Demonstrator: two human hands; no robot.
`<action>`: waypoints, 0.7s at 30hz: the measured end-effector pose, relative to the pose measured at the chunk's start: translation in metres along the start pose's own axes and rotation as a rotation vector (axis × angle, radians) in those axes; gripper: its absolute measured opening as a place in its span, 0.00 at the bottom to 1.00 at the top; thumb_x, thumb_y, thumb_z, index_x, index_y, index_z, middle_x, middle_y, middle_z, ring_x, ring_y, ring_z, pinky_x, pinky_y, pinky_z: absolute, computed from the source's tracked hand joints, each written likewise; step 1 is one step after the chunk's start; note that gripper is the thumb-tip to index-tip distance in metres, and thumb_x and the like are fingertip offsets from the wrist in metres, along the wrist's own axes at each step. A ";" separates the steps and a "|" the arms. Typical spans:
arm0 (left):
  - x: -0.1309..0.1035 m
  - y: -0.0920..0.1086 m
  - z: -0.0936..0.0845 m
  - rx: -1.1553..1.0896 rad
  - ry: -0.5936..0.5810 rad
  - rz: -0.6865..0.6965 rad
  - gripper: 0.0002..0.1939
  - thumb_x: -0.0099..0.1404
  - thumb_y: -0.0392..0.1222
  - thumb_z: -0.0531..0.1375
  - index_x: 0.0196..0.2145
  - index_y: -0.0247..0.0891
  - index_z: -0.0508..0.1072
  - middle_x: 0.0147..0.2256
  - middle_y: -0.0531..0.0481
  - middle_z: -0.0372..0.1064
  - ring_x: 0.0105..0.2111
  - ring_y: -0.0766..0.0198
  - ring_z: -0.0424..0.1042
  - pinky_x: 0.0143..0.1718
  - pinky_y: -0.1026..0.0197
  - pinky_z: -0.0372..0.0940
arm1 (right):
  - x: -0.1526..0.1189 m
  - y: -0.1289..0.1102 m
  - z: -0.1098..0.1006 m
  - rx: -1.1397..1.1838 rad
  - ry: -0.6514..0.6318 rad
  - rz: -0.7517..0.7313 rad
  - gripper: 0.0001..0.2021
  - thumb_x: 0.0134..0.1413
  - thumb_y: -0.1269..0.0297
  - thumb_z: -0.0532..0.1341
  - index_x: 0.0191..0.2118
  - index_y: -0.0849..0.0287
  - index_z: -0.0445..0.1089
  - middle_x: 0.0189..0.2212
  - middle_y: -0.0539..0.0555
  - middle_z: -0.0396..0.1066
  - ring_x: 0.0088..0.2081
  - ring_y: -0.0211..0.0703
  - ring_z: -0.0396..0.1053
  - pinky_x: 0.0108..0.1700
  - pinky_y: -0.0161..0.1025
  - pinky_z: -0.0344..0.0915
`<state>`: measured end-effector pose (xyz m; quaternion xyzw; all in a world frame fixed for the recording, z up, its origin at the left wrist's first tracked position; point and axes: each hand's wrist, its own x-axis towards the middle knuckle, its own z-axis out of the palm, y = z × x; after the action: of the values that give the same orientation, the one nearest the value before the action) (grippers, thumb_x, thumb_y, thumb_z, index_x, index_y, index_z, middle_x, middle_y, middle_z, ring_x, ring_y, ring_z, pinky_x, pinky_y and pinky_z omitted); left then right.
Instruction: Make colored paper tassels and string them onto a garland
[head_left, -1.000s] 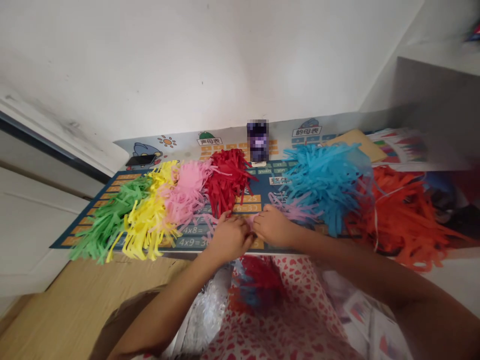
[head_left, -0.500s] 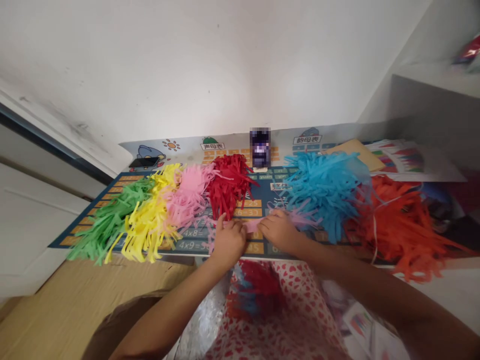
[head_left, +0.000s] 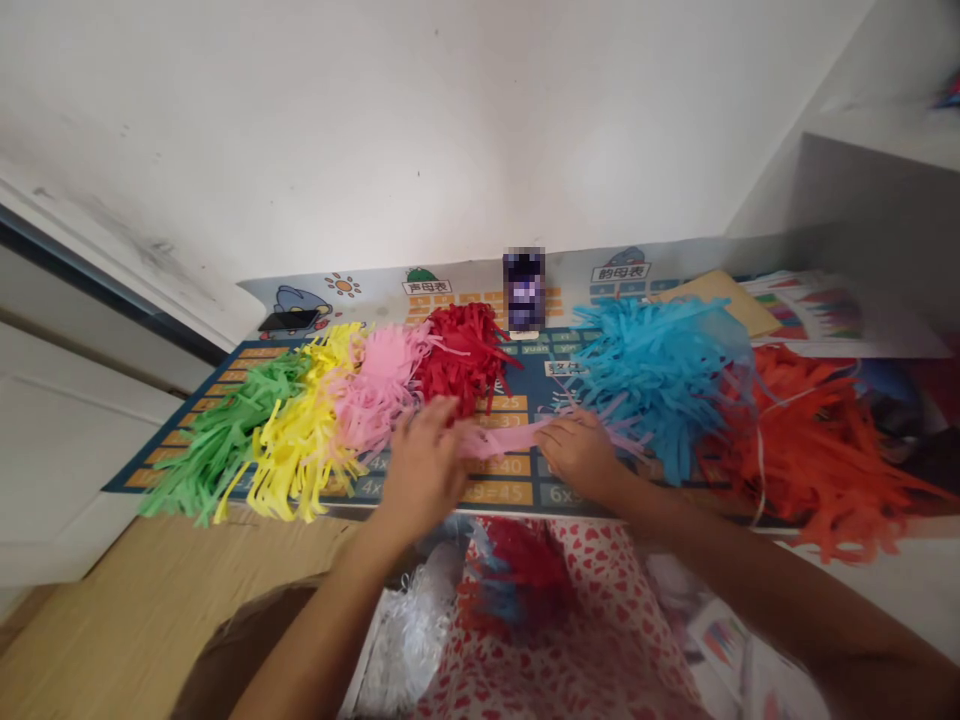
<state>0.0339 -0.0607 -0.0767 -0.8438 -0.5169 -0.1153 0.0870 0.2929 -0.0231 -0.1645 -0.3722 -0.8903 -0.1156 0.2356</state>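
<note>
A pale pink-lilac tissue paper strip (head_left: 504, 438), fringed at its right end, lies across the table mat. My right hand (head_left: 583, 452) pinches its band near the fringe. My left hand (head_left: 426, 462) is over the strip's left end, fingers apart and slightly blurred, covering that end. Just beyond the left hand is a red fringed tissue bundle (head_left: 463, 350). A pink fringed bundle (head_left: 384, 375) lies left of it. To the right of my right hand spreads a blue fringed bundle (head_left: 660, 365).
Yellow (head_left: 304, 450) and green (head_left: 236, 430) fringed bundles lie at the left, an orange one (head_left: 817, 450) at the right. A phone (head_left: 523, 290) stands against the wall; a dark phone (head_left: 291, 320) lies back left. Printed papers (head_left: 810, 310) are back right. More shredded tissue (head_left: 514, 580) is on my lap.
My left hand has moved left along the strip and its fingers have spread, uncovering more of the band. My right hand stays at the fringed end. The view has shifted slightly.
</note>
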 end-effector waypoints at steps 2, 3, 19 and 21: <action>0.002 0.031 0.003 -0.104 -0.015 0.261 0.21 0.64 0.39 0.57 0.55 0.44 0.69 0.59 0.43 0.66 0.60 0.52 0.63 0.67 0.37 0.40 | 0.000 -0.001 0.000 0.012 0.011 0.005 0.07 0.64 0.71 0.56 0.40 0.60 0.71 0.35 0.54 0.77 0.41 0.45 0.68 0.47 0.47 0.50; 0.004 0.045 0.009 -0.114 -0.040 0.329 0.20 0.66 0.41 0.57 0.55 0.43 0.68 0.56 0.43 0.68 0.57 0.53 0.65 0.67 0.38 0.39 | 0.000 -0.001 -0.001 0.017 0.013 0.006 0.07 0.64 0.70 0.55 0.40 0.59 0.71 0.35 0.54 0.77 0.40 0.45 0.68 0.47 0.47 0.50; -0.010 -0.004 -0.003 0.115 -0.004 -0.140 0.11 0.68 0.44 0.57 0.40 0.38 0.77 0.43 0.41 0.77 0.49 0.46 0.71 0.61 0.32 0.48 | -0.005 -0.002 0.003 0.009 0.012 0.009 0.06 0.62 0.72 0.57 0.40 0.60 0.71 0.37 0.53 0.77 0.42 0.44 0.68 0.48 0.47 0.51; -0.004 0.029 0.019 -0.002 0.049 0.029 0.16 0.69 0.43 0.55 0.51 0.38 0.73 0.50 0.41 0.75 0.51 0.51 0.71 0.61 0.40 0.54 | -0.006 -0.004 0.002 0.014 0.019 0.001 0.06 0.63 0.72 0.57 0.40 0.60 0.71 0.36 0.53 0.77 0.42 0.44 0.68 0.48 0.47 0.51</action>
<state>0.0605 -0.0722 -0.0968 -0.8482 -0.5022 -0.1353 0.1006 0.2928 -0.0288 -0.1694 -0.3700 -0.8886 -0.1126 0.2468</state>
